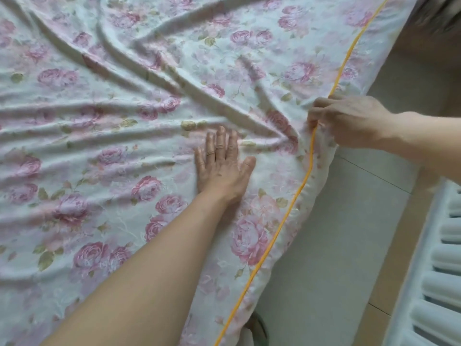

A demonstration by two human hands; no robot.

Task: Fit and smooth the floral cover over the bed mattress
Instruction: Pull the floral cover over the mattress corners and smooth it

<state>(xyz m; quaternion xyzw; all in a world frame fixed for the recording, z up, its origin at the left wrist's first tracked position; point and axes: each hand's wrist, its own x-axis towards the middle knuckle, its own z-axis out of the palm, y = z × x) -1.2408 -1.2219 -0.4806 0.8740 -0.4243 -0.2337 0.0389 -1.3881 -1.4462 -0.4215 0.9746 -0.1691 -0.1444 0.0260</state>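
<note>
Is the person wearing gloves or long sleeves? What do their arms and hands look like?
No gloves, and no sleeves in view. The left hand and right hand are bare, and both forearms are bare as far as the picture reaches. No ring, watch or bracelet shows.

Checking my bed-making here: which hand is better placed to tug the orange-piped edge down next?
Right. The right hand pinches the orange piping at the edge; the left hand lies flat on the floral cover, further in.
</note>
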